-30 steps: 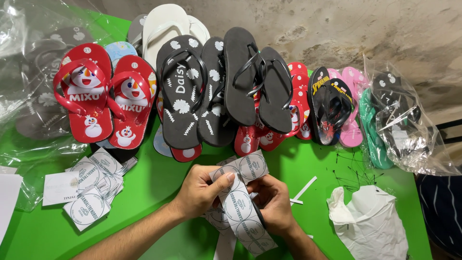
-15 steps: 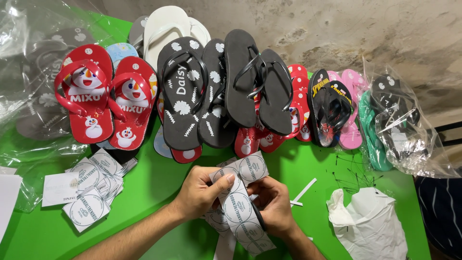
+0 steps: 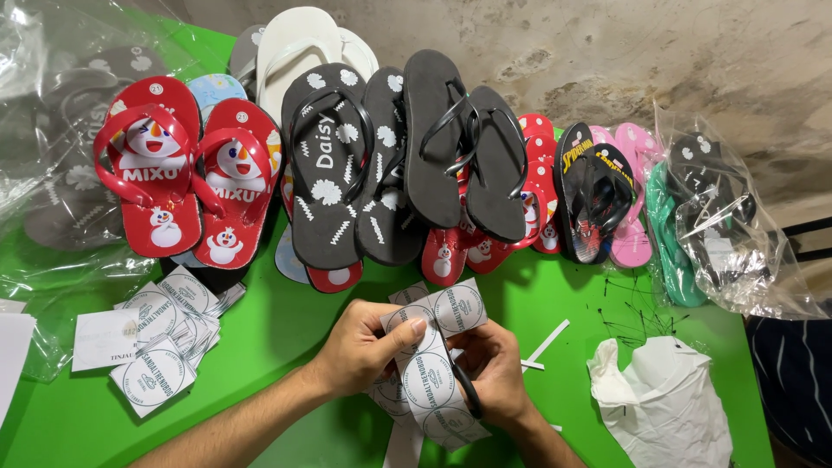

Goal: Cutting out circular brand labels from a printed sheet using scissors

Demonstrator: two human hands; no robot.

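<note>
Both hands meet low over the green table (image 3: pixel 286 329), working a strip of white round labels (image 3: pixel 431 373). The left hand (image 3: pixel 368 351) grasps the strip from the left side, thumb laid flat across one of the printed circles. The right hand (image 3: pixel 496 377) closes on the strip's right edge, and something dark and slim, perhaps the handle of scissors (image 3: pixel 468 394), shows between its fingers; I can't tell for certain from here. The strip runs from just below the shoes down toward the person's wrists, curling a little at its upper end.

To the left lies a loose pile of cut labels (image 3: pixel 160 334), fanned out on the table. Along the wall stands a row of flip-flops: a red pair with snowmen (image 3: pixel 186 178), a black pair with white daisies (image 3: pixel 334 165), a plain black pair (image 3: pixel 468 143), and a pink pair (image 3: pixel 633 191) further right. A clear plastic bag with dark sandals (image 3: pixel 724 225) rests at the right end. A crumpled white bag (image 3: pixel 663 403) sits near the right hand, with thin white paper strips (image 3: pixel 546 344) between them.
</note>
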